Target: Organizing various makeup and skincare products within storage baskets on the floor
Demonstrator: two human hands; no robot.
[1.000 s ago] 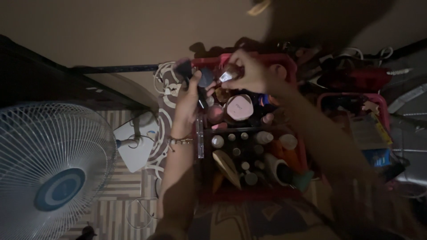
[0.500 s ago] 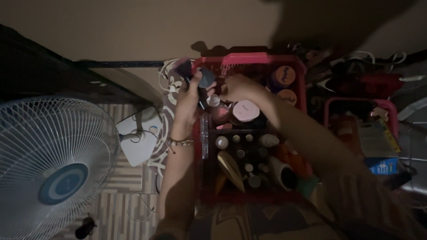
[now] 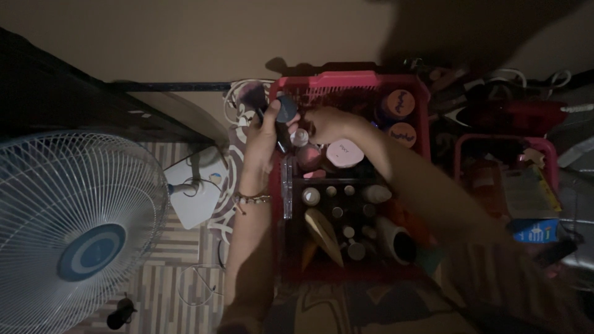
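My left hand (image 3: 263, 137) is closed around a makeup brush (image 3: 252, 96) with a fluffy dark head and a small round grey-blue compact (image 3: 285, 109), held at the left rim of a red plastic basket (image 3: 346, 81). My right hand (image 3: 331, 123) reaches into the basket beside it, fingers curled on a small clear bottle with a pale cap (image 3: 300, 137). Under both hands sit a round pink jar (image 3: 344, 153) and a pink compact (image 3: 309, 158).
The basket holds several small bottles, tubes and two orange-lidded jars (image 3: 397, 102). A second red basket (image 3: 506, 148) with packets stands to the right. A white standing fan (image 3: 77, 232) fills the lower left, with cables and a white power block (image 3: 197, 195) beside it.
My right hand has come down from the basket's back rim into the basket, next to my left hand. The left hand has kept its hold on the brush and compact.
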